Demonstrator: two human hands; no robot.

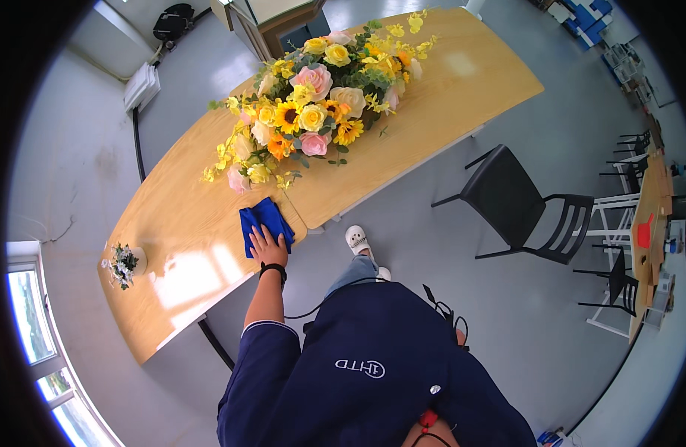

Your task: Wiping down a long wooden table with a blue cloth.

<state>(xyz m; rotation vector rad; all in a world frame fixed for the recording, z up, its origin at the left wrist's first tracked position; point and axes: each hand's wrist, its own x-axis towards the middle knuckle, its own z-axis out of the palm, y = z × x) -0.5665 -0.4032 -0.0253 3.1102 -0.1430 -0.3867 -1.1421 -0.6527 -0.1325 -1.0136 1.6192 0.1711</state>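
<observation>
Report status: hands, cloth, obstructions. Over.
Left hand open on blue cloth; right hand not clearly visible. Cloth lies on table. Big flower arrangement close beyond it.

A navy shirt point(380, 328), black wristband point(282, 274), blue jeans point(349, 276) and white clogs point(356, 238) are worn.

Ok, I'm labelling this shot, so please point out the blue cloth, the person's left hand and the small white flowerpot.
Blue cloth point(268, 214): head view, on its uncovered upper part.
Left hand point(270, 249): head view, on its back.
White flowerpot point(140, 261): head view, on its outer wall.
</observation>
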